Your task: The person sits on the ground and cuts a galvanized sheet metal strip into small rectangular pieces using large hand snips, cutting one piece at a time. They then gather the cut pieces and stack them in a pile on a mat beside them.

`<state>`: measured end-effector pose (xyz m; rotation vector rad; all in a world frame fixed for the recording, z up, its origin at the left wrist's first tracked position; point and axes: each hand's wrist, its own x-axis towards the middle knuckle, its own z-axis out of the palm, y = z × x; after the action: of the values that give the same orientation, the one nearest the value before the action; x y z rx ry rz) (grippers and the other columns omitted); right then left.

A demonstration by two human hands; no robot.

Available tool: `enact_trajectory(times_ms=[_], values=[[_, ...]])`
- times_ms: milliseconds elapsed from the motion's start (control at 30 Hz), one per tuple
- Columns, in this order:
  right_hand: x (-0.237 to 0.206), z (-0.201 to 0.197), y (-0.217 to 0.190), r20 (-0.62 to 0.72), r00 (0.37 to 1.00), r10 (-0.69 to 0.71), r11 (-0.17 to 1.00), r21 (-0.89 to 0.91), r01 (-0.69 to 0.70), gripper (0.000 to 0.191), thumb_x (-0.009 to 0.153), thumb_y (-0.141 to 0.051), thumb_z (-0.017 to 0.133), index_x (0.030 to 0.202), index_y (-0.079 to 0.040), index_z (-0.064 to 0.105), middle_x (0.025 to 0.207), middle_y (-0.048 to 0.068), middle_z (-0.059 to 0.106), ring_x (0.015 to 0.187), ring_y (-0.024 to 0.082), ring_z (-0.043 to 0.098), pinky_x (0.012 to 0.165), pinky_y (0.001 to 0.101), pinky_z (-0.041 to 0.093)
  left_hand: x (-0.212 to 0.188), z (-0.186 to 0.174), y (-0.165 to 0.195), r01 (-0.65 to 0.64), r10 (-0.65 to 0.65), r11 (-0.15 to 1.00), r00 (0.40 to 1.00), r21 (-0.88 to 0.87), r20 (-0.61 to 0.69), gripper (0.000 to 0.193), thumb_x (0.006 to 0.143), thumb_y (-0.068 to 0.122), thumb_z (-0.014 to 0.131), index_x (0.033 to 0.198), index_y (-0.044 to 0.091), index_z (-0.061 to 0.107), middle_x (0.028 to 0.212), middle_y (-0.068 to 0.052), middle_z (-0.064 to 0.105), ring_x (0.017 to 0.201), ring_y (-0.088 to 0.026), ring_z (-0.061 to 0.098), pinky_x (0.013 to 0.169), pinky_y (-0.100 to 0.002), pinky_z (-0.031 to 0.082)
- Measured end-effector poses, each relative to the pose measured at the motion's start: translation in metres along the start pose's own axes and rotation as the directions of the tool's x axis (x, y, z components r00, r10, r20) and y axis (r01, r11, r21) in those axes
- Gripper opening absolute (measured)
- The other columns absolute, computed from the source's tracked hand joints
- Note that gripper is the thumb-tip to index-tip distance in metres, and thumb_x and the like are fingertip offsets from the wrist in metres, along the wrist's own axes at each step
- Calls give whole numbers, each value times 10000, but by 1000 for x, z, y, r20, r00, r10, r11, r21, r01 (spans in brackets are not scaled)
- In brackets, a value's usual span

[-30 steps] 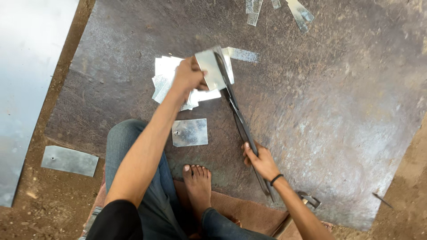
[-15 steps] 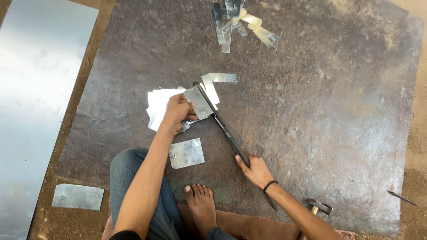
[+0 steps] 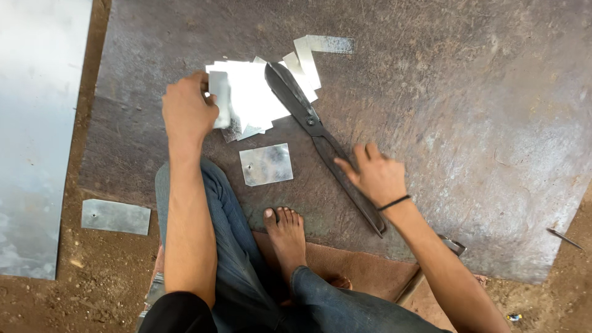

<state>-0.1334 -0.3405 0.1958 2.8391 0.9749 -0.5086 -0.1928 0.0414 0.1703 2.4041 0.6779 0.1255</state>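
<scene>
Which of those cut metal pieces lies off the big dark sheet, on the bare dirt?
The oblong piece at lower left, alone on the soil. The square piece and the shiny pile lie on the dark sheet.

The person wears blue denim jeans and a dark short sleeve on the left arm. Both forearms are bare, a thin black band circles the right wrist, and the foot is bare.

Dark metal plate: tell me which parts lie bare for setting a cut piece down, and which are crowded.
The dark metal plate lies bare across its right half, from the shears to its right edge. Crowded: the pile of cut pieces by the left hand, and the single square piece near the foot. The right hand covers the shears' handles.
</scene>
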Motion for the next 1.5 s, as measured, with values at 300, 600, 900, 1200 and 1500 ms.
enact_trajectory(times_ms=[300, 600, 900, 1200, 1500], values=[[38, 12, -49, -358, 930, -80, 970, 186, 155, 643, 829, -534, 783, 1186, -17, 645, 1099, 136, 597, 956, 353, 665, 715, 446, 587, 6, -8, -30, 47, -46, 999, 998, 8, -29, 272, 790, -10, 735, 1041, 95, 740, 944, -100, 776, 894, -372, 729, 733, -502, 559], [-2, 9, -16, -367, 906, 212, 960, 251, -123, 486, 910, -293, 798, 1251, 9, 628, 1188, 190, 583, 1049, 371, 629, 872, 453, 554, -3, -5, -51, 113, -58, 923, 986, 368, -157, 574, 656, 49, 830, 1203, 22, 656, 1169, -232, 684, 1077, -456, 641, 761, -533, 576], [70, 36, -69, -397, 918, 16, 877, 446, 178, 337, 1058, -193, 659, 1386, -134, 611, 1392, 65, 596, 1302, 272, 594, 1129, 415, 495, -6, 57, 2, 62, -78, 970, 995, 234, 60, 1152, 576, 386, 1037, 1447, -56, 427, 1433, -322, 416, 1308, -508, 416, 946, -572, 491], [160, 37, -15, -362, 932, 35, 997, 75, -9, 576, 1164, -376, 465, 1628, -47, 379, 1675, 119, 349, 1515, 393, 319, 1164, 520, 341, -3, 50, 38, 73, -108, 970, 984, 234, 142, 1247, 476, 319, 1054, 1491, 3, 401, 1513, -326, 284, 1354, -484, 348, 900, -587, 484], [197, 20, -10, -424, 903, 74, 986, 165, -4, 388, 1192, -285, 544, 1466, -11, 536, 1504, 218, 462, 1410, 441, 442, 1257, 569, 323, -4, 35, 12, 82, -81, 996, 997, 33, -19, 957, 614, 202, 1048, 1359, -30, 494, 1404, -269, 404, 1247, -475, 437, 984, -559, 463]])
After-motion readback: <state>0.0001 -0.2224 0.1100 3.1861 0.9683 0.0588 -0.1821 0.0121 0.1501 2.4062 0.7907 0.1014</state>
